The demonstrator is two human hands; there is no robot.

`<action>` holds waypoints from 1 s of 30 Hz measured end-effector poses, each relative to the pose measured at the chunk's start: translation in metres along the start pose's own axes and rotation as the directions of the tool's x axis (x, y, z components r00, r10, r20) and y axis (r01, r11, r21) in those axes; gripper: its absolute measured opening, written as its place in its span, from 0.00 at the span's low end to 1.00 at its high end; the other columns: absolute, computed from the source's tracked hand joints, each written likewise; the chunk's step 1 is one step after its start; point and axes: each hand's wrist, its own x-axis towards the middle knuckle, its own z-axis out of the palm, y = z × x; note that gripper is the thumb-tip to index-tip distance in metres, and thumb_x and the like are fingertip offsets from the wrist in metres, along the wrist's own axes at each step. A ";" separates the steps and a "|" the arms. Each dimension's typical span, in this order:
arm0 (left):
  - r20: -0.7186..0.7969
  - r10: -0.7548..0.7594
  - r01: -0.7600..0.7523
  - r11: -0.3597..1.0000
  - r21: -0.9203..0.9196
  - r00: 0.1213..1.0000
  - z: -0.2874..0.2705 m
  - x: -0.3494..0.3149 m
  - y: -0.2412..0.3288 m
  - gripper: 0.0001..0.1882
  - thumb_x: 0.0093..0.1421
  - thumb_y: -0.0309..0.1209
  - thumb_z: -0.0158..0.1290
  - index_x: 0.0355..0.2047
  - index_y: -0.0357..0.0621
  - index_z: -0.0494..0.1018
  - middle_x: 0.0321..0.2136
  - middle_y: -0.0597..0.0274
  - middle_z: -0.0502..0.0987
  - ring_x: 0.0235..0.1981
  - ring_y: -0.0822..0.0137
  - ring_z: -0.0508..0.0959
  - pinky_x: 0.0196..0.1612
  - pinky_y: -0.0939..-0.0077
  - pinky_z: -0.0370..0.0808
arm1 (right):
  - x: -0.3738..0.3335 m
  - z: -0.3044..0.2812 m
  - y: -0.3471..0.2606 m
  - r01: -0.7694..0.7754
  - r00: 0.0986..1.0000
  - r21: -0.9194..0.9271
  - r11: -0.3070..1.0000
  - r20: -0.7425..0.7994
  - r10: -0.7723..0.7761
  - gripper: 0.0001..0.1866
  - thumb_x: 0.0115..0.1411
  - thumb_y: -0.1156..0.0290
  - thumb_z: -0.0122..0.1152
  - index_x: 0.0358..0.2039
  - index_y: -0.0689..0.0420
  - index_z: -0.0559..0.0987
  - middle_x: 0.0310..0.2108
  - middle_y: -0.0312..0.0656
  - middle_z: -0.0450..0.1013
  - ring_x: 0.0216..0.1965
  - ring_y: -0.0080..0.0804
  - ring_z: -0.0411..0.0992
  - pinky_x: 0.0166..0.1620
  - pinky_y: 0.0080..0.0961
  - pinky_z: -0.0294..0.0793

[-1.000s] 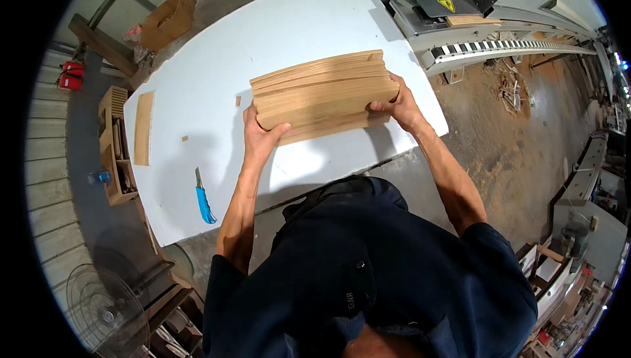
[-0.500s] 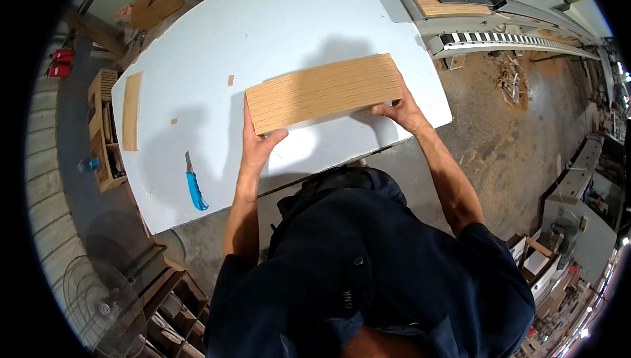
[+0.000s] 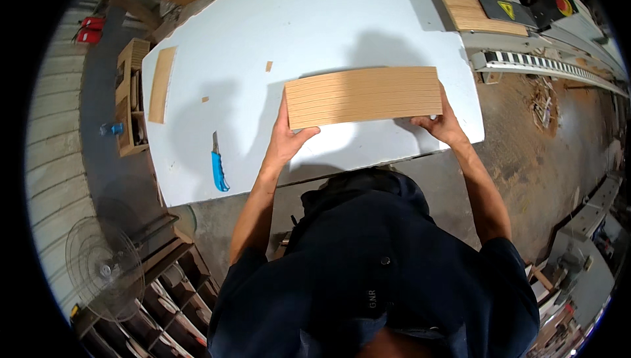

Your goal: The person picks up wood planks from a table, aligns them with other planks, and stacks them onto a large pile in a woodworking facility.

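A stack of thin light-brown wooden strips is held lengthwise between my two hands, its lined long side facing up to the view. At its left end my left hand grips with the thumb along the near edge and the fingers hidden behind the end. The other end is held by my right hand, its thumb under the near corner and its fingers mostly out of sight. The stack casts a shadow on the white table; whether it touches the surface I cannot tell. Left of my left hand lies a utility knife with a blue handle, blade out.
A flat wooden strip lies near the table's left edge. Two small wood scraps, one a tan piece, lie between. At right stands a machine with a wooden board and red button. A fan stands lower left.
The view has turned and shifted, so the table and everything on it sit further right and more level. Both hands keep their hold on the stack's ends.
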 end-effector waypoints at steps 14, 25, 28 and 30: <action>0.058 0.003 -0.007 0.998 0.070 0.998 -0.007 0.007 -0.009 0.58 0.44 0.17 0.65 0.69 0.43 0.40 0.64 0.54 0.58 0.64 0.63 0.60 0.63 0.67 0.64 | 0.011 -0.019 -0.001 -0.010 0.995 -0.058 0.998 0.102 0.016 0.61 0.36 0.71 0.81 0.67 0.56 0.51 0.65 0.45 0.53 0.68 0.42 0.50 0.68 0.38 0.53; 0.112 -0.019 -0.012 0.964 0.264 0.994 -0.027 0.016 0.020 0.56 0.36 0.20 0.69 0.65 0.38 0.50 0.56 0.52 0.67 0.58 0.60 0.68 0.60 0.67 0.66 | 0.021 -0.015 0.002 0.061 0.989 0.003 0.998 0.132 -0.060 0.65 0.31 0.62 0.84 0.65 0.61 0.51 0.63 0.50 0.55 0.66 0.44 0.53 0.68 0.36 0.54; 0.185 -0.077 0.028 0.967 0.254 0.980 -0.033 0.029 0.032 0.55 0.34 0.23 0.69 0.63 0.38 0.53 0.55 0.53 0.68 0.58 0.60 0.68 0.60 0.66 0.65 | 0.009 -0.024 -0.012 -0.075 0.990 0.004 0.997 0.116 0.074 0.65 0.31 0.59 0.84 0.65 0.64 0.52 0.62 0.54 0.57 0.65 0.45 0.54 0.68 0.36 0.55; 0.285 -0.081 0.046 0.991 0.128 0.955 -0.029 0.040 0.041 0.53 0.33 0.26 0.69 0.62 0.37 0.56 0.55 0.55 0.68 0.57 0.61 0.69 0.59 0.65 0.67 | -0.022 -0.024 0.002 -0.122 0.992 -0.101 0.987 0.026 0.125 0.66 0.32 0.54 0.84 0.64 0.68 0.51 0.61 0.58 0.59 0.64 0.48 0.57 0.67 0.36 0.55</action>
